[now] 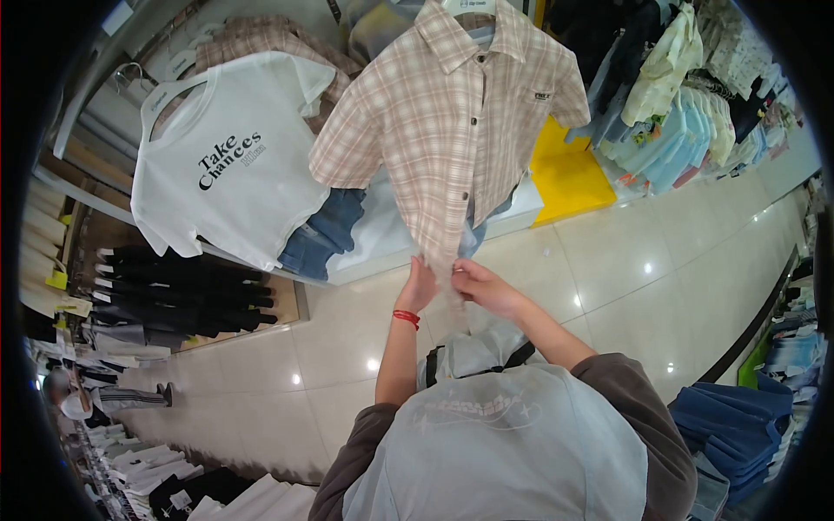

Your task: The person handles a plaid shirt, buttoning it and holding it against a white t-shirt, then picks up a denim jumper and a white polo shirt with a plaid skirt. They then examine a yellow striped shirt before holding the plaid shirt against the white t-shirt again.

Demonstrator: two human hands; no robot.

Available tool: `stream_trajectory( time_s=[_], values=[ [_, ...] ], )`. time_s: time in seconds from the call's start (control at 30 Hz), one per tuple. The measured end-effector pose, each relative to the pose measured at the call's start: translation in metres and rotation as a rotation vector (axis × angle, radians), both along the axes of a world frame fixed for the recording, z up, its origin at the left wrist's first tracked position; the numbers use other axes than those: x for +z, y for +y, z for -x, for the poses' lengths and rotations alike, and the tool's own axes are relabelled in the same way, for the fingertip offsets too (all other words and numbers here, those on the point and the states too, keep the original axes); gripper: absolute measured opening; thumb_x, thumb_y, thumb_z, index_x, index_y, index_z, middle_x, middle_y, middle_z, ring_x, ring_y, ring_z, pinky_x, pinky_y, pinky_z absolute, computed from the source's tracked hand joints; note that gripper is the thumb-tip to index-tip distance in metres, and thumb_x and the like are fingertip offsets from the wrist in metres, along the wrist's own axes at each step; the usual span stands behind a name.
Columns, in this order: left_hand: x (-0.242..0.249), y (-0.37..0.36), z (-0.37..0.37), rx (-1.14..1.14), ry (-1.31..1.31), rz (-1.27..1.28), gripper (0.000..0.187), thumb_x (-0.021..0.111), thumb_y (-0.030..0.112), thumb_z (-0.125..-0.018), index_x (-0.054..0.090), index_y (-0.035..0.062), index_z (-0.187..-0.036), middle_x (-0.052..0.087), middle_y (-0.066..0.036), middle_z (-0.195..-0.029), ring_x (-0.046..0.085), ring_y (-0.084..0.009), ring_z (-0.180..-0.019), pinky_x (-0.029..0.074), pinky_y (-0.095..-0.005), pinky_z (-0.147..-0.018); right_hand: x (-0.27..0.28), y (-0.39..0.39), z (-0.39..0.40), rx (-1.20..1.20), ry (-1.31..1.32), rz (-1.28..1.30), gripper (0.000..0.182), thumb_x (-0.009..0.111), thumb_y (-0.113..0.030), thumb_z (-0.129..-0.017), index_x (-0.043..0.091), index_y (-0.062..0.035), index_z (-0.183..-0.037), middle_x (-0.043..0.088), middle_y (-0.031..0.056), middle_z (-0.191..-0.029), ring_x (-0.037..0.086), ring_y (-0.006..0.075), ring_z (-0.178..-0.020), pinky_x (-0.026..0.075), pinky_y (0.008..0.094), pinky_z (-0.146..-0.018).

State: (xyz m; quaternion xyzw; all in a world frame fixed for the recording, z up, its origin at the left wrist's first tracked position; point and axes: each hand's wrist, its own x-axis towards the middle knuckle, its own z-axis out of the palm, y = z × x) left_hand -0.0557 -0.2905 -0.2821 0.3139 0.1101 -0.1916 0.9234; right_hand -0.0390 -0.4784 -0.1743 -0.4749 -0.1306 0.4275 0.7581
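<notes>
A pink-and-white plaid short-sleeved shirt (469, 113) hangs on a hanger at the top centre, its buttons running down the front. Its lower front is drawn toward me in a narrow, slightly blurred bunch. My left hand (422, 285), with a red band on the wrist, is closed on the left side of that bunch. On the other side, my right hand (488, 288) pinches the shirt's hem between thumb and fingers. Denim bottoms show behind the shirt. To its left hangs a white T-shirt (234, 148) printed "Take Chances", with blue denim shorts (323, 234) below it.
A white platform (382, 234) with a yellow block (569, 174) stands beneath the shirt. Racks of clothes (686, 130) line the right, and dark folded garments (182, 291) fill a left shelf. A person (104, 398) stands far left on the tiled floor (339, 356).
</notes>
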Motion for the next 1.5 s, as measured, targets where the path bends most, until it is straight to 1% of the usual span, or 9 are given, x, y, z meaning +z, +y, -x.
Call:
stream_trajectory(
  time_s=[0.17,0.3,0.4,0.7,0.9,0.97,1.13,1.33,1.5],
  values=[
    [-0.004,-0.023,0.011,-0.105,-0.107,0.161,0.047,0.042,0.030,-0.093,0.034,0.0092,-0.134,0.054,-0.007,-0.118,0.056,-0.0183,-0.101,0.045,-0.0343,-0.087,-0.018,0.010,-0.007,0.078,-0.029,0.102,0.040,0.052,-0.018,-0.089,0.038,-0.0074,-0.125,0.053,0.0052,-0.114,0.052,0.0163,-0.104,0.045,0.0331,-0.089],
    [0.005,-0.006,-0.012,0.366,0.017,-0.222,0.047,0.059,0.019,-0.084,0.041,0.0033,-0.124,0.057,-0.008,-0.110,0.055,-0.0191,-0.101,0.045,-0.0327,-0.081,-0.049,-0.022,-0.013,-0.088,0.187,0.249,0.032,0.052,-0.018,-0.089,0.044,-0.0080,-0.118,0.056,0.0072,-0.110,0.054,0.0187,-0.100,0.046,0.0319,-0.086],
    [0.014,0.004,-0.020,0.075,0.301,-0.924,0.056,0.064,0.023,-0.079,0.038,0.0014,-0.124,0.058,-0.011,-0.108,0.054,-0.0202,-0.102,0.044,-0.0307,-0.082,-0.086,-0.052,-0.017,-0.264,0.335,0.290,0.027,0.051,-0.017,-0.089,0.046,-0.0081,-0.113,0.057,0.0081,-0.109,0.056,0.0195,-0.098,0.046,0.0306,-0.084],
    [0.028,0.025,-0.130,0.128,-0.259,-1.273,0.056,0.065,0.023,-0.078,0.040,-0.0021,-0.120,0.050,-0.020,-0.117,0.053,-0.0289,-0.103,0.043,-0.0363,-0.085,-0.090,-0.086,-0.090,-0.553,0.296,0.345,0.026,0.051,-0.016,-0.086,0.045,-0.0084,-0.110,0.058,0.0077,-0.103,0.057,0.0196,-0.094,0.046,0.0300,-0.080],
    [0.142,-0.008,-0.181,0.346,-1.102,-2.023,0.042,0.061,0.015,-0.073,0.049,0.0007,-0.111,0.053,-0.014,-0.110,0.054,-0.0304,-0.094,0.044,-0.0367,-0.080,-0.049,-0.039,-0.166,-0.616,-0.400,0.565,0.020,0.053,-0.005,-0.082,0.051,-0.0048,-0.101,0.058,0.0078,-0.102,0.057,0.0197,-0.090,0.046,0.0318,-0.078],
    [0.168,-0.026,-0.201,0.326,-1.355,-2.247,0.039,0.058,0.014,-0.074,0.050,0.0027,-0.111,0.053,-0.012,-0.109,0.055,-0.0271,-0.089,0.045,-0.0350,-0.075,-0.022,-0.016,-0.192,-0.617,-1.177,0.674,0.028,0.053,0.005,-0.072,0.054,-0.0021,-0.099,0.057,0.0111,-0.103,0.055,0.0254,-0.095,0.045,0.0357,-0.082],
    [0.178,-0.034,-0.243,-0.049,-1.353,-2.768,0.039,0.054,0.015,-0.077,0.050,0.0065,-0.114,0.053,-0.008,-0.114,0.061,-0.0185,-0.079,0.048,-0.0323,-0.063,0.020,0.019,-0.240,-0.342,-2.099,1.010,0.032,0.052,-0.009,-0.073,0.056,-0.0025,-0.104,0.053,0.0125,-0.113,0.045,0.0276,-0.111,0.030,0.0430,-0.099],
    [0.127,0.004,-0.257,-0.571,-0.743,-2.806,0.031,0.051,0.016,-0.079,0.057,0.0102,-0.109,0.061,-0.004,-0.095,0.063,-0.0182,-0.074,0.049,-0.0319,-0.057,0.010,0.024,-0.263,-0.279,-2.412,1.238,0.027,0.051,-0.023,-0.079,0.063,-0.0068,-0.096,0.058,0.0079,-0.109,0.042,0.0241,-0.116,0.026,0.0411,-0.101],
    [0.119,0.046,-0.246,-0.684,-0.748,-2.826,0.021,0.053,0.016,-0.077,0.064,0.0110,-0.095,0.061,-0.003,-0.091,0.062,-0.0208,-0.076,0.049,-0.0328,-0.060,0.016,0.039,-0.263,0.683,-1.566,1.899,0.025,0.048,-0.019,-0.084,0.060,-0.0089,-0.104,0.062,0.0059,-0.102,0.054,0.0244,-0.101,0.037,0.0360,-0.086]
  ],
)
